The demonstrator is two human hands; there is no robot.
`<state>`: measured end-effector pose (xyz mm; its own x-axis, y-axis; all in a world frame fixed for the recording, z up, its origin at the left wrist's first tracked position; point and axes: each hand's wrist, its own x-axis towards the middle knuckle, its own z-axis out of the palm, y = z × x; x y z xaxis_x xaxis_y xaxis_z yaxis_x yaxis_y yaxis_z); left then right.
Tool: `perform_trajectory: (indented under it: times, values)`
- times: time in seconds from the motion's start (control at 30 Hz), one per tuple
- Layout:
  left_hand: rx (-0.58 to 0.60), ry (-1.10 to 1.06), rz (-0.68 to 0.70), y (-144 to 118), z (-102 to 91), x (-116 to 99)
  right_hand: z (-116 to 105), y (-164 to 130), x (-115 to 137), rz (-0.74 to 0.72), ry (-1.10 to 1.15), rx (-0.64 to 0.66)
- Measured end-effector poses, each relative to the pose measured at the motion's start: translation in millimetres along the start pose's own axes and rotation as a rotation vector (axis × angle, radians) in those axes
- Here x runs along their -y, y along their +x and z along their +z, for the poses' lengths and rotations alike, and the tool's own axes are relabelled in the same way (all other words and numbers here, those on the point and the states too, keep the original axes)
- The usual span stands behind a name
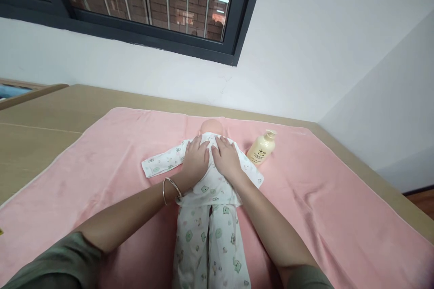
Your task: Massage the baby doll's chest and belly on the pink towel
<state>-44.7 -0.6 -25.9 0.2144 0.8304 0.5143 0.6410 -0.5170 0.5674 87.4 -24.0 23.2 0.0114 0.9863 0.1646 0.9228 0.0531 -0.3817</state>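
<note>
A baby doll lies on a pink blanket, dressed in a white printed top and matching trousers. Only the smooth, rounded part of its head shows, beyond the collar. My left hand rests flat on the upper left of the top, fingers stretched toward the head. On the upper right of the top lies my right hand, also flat with its fingers extended. Neither hand holds anything. A bracelet circles my left wrist. Close to the doll's right-hand sleeve stands a pale yellow pump bottle.
The pink blanket covers much of a wooden table and has creases at the right. Behind it rise a white wall and a dark-framed window with bars. A wooden edge shows at far left.
</note>
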Motion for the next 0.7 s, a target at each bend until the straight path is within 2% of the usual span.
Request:
perform_trajectory:
  times: [0.13, 0.3, 0.37, 0.57, 0.7]
  values:
    - [0.039, 0.042, 0.001, 2.2, 0.6, 1.7, 1.4, -4.9, 5.6, 0.05, -0.009, -0.002]
    - [0.158, 0.069, -0.048, 17.7, -7.0, 14.0, 11.2, -23.9, 24.5, -0.041, -0.079, -0.039]
    - [0.167, 0.109, -0.027, 15.4, -7.9, 11.9, 9.9, -21.1, 21.6, -0.044, -0.051, -0.034]
    - [0.11, 0.168, 0.096, -9.1, -2.9, -7.2, -4.2, 4.9, -8.2, -0.006, 0.033, -0.035]
    - [0.137, 0.12, 0.018, 2.5, -5.8, 2.8, -2.9, -4.1, 2.0, -0.003, -0.096, -0.026]
